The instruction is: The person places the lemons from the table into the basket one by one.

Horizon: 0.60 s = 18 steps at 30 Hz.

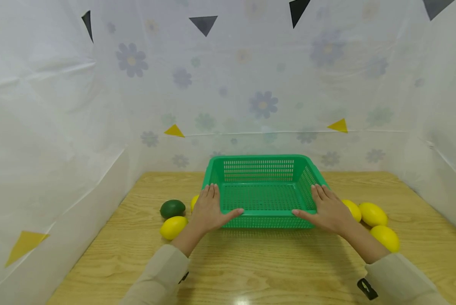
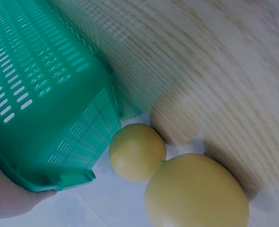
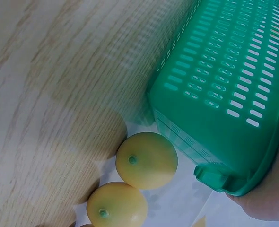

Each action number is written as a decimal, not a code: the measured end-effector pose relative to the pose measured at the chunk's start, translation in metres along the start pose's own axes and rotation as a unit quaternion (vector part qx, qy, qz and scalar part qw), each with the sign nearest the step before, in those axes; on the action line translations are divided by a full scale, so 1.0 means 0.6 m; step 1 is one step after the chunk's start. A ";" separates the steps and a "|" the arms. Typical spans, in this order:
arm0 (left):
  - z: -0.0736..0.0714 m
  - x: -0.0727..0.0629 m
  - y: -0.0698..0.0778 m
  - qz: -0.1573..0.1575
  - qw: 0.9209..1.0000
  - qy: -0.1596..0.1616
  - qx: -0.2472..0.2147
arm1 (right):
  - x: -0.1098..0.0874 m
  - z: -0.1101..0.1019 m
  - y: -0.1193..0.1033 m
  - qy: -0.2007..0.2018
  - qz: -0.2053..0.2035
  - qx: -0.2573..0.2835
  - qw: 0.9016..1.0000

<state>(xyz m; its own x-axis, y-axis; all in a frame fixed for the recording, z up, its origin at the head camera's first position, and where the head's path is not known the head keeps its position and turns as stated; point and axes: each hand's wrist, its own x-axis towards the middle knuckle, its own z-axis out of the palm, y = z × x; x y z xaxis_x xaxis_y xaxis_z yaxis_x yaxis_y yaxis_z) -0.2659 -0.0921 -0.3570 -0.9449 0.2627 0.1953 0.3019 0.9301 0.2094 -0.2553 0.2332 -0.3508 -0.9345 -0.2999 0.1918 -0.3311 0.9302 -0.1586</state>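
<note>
A green plastic basket with slotted walls stands on the table, and nothing lies inside it. My left hand rests on its near left corner, fingers straight along the side rim and thumb stretched over the front rim. At the near right corner my right hand lies the same way, thumb pointing inward. Beside the left hand are a yellow lemon and a dark green oval fruit; another lemon is partly hidden behind that hand. Three lemons sit right of the right hand.
The wooden table reaches back to a white flowered sheet, which also hangs at both sides. In the left wrist view, a lemon lies close to the basket's wall. The right wrist view shows a lemon close to it too.
</note>
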 end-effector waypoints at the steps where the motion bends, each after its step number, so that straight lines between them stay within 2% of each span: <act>1: -0.001 0.000 0.000 0.000 1.000 0.000 -0.001 | 0.000 0.000 0.000 0.000 0.000 0.000 1.000; 18: -0.002 -0.001 0.000 0.003 1.000 0.001 -0.003 | 0.000 0.004 0.001 0.000 -0.003 -0.004 1.000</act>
<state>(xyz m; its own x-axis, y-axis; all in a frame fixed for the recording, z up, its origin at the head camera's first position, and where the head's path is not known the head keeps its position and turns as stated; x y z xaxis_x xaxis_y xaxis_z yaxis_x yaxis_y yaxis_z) -0.2654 -0.0929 -0.3557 -0.9426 0.2678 0.1995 0.3085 0.9271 0.2131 -0.2557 0.2332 -0.3529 -0.9325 -0.3051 0.1933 -0.3354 0.9299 -0.1506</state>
